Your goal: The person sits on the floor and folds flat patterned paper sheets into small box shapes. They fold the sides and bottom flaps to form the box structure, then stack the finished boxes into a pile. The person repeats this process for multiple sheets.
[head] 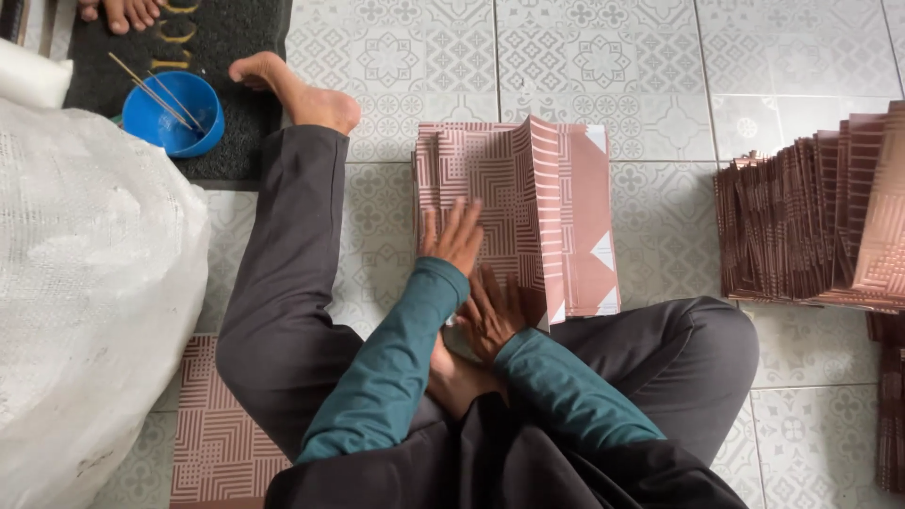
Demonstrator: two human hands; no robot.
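Big white sack [85, 283] at left. Blue bowl [174, 113] with thin sticks on dark mat [236, 57], far left. Stack of folded brown paper bags [811, 226] at right, well apart. Patterned sheet [222, 434] near left, under leg. Another person's toes at far left edge.

Patterned paper bag [518, 212] flat on tiled floor [660, 75], centre, right flap folded over. Left hand [454, 236] flat on bag, fingers spread, gripping nothing. Right hand [490, 316] pressing bag's near edge, fingers spread, gripping nothing.
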